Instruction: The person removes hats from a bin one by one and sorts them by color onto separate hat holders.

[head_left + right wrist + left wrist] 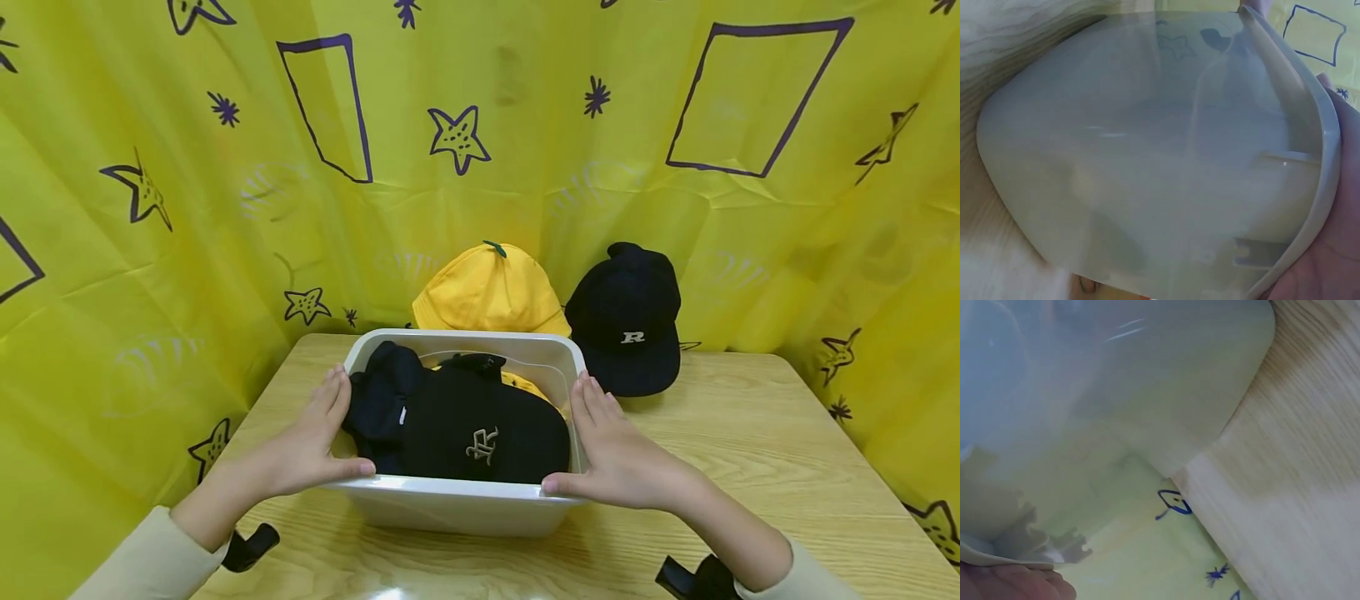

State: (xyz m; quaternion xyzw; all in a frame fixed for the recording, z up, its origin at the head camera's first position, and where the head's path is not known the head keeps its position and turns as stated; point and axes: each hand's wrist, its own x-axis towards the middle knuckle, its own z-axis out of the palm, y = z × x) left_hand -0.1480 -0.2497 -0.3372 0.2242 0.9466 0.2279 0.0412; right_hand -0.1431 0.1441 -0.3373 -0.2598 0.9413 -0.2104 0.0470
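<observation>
A white plastic bin (461,508) stands on the table, heaped with caps. On top lies a black cap (487,429) with a pale embroidered emblem, beside a dark navy cap (384,400) at the left. Part of a yellow cap (522,383) shows behind them. My left hand (318,429) rests on the bin's left front corner, fingers straight along the side rim and thumb on the front rim. My right hand (615,450) lies on the right front corner in the same way. In the right wrist view the bin's side wall (1147,144) fills most of the picture.
Behind the bin sits a yellow hat (487,292) with a small green leaf on top. To its right is a black cap (626,321) with a white R. Yellow patterned curtain (525,100) surrounds the wooden table (750,467) at the back and sides.
</observation>
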